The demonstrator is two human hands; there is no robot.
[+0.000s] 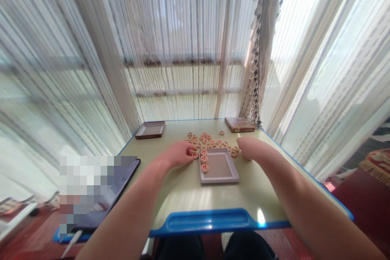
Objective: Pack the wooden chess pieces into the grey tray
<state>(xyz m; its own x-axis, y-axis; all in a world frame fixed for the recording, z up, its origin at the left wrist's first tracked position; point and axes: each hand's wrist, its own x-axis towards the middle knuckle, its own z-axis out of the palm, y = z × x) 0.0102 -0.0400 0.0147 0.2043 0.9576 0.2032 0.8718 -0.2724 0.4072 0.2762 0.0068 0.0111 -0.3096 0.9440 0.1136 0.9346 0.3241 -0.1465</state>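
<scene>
Round wooden Chinese chess pieces (214, 146) with red and dark characters lie in a loose cluster on the table. In front of them is a shallow light-coloured box tray (221, 179), with three red-marked pieces (204, 159) in a column along its left side. My left hand (179, 152) is just left of the tray, fingers curled in a pinch on a Chinese chess piece (194, 154). To the right of the cluster, my right hand (250, 148) rests low over the table with its fingers folded under. What those fingers hold, if anything, is hidden.
A brown-edged box lid (150, 129) sits at the back left, and a flat patterned box (239, 124) at the back right. On the left lies a tablet (117, 187) with a cable. The pale table (176, 207) has a blue rim; curtains hang behind it.
</scene>
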